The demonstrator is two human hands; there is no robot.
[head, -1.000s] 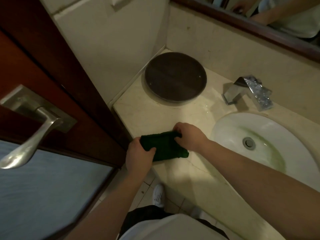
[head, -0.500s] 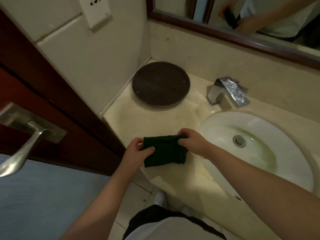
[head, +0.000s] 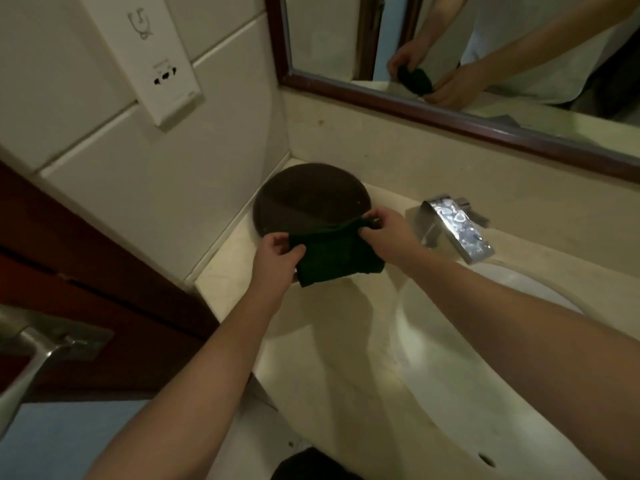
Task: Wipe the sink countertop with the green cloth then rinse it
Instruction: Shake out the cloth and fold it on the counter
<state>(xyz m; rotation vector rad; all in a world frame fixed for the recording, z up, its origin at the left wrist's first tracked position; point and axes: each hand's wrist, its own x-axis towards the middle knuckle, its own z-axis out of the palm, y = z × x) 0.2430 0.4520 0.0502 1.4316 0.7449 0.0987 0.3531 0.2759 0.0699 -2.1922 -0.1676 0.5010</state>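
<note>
The dark green cloth (head: 332, 258) hangs folded in the air above the beige countertop (head: 225, 268), held by both hands. My left hand (head: 275, 261) pinches its left edge. My right hand (head: 389, 235) pinches its upper right corner. The cloth is in front of the near rim of a round dark brown mat (head: 304, 199). The white sink basin (head: 450, 348) lies to the right, partly hidden under my right forearm. A chrome faucet (head: 457, 226) stands behind the basin.
A wood-framed mirror (head: 450, 119) runs along the back wall and reflects the hands and cloth. A white socket panel (head: 156, 64) hangs on the left wall. A dark wooden door with a metal lever handle (head: 31, 355) is at the left.
Both hands lifted the cloth off the counter's front edge and carried it up and back toward the round mat. The camera tilted up, showing more mirror and wall.
</note>
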